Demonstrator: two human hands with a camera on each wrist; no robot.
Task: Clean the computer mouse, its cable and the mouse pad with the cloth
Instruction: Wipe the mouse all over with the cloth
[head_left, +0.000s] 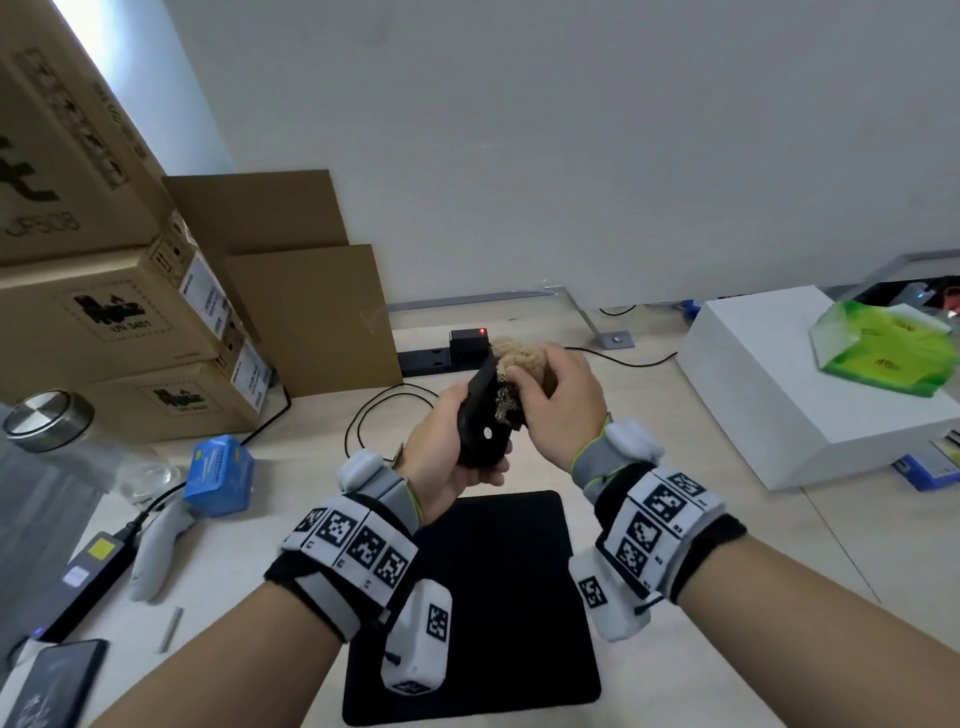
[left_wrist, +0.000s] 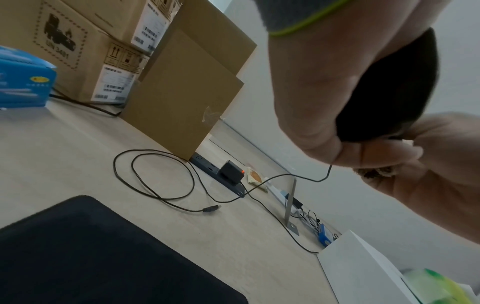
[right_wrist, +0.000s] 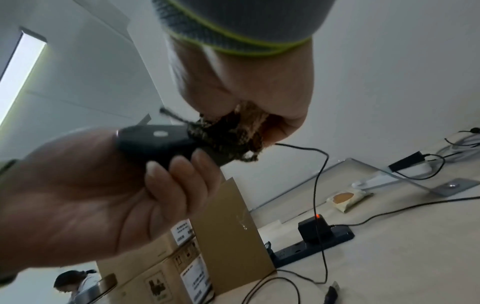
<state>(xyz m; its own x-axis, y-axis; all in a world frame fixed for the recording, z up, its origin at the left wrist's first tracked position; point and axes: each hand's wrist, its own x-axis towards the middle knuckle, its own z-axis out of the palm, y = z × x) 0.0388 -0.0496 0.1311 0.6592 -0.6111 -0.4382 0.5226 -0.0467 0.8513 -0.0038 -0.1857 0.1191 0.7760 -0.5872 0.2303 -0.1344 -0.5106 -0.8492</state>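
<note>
My left hand (head_left: 447, 447) grips a black computer mouse (head_left: 480, 415), held up above the desk with its underside turned toward me. My right hand (head_left: 556, 405) holds a bunched tan cloth (head_left: 519, 358) and presses it against the mouse's front end. In the right wrist view the cloth (right_wrist: 233, 133) covers the front of the mouse (right_wrist: 155, 142). The mouse cable (left_wrist: 161, 185) hangs from the mouse and lies in loops on the desk, its USB plug (left_wrist: 211, 208) loose. The black mouse pad (head_left: 478, 597) lies flat on the desk below my wrists.
Stacked cardboard boxes (head_left: 104, 312) stand at the back left. A power strip with a black adapter (head_left: 467, 343) runs along the wall. A white box (head_left: 810, 395) with a green packet (head_left: 888, 348) sits right. A blue box (head_left: 221, 475), charger and phone (head_left: 47, 686) lie left.
</note>
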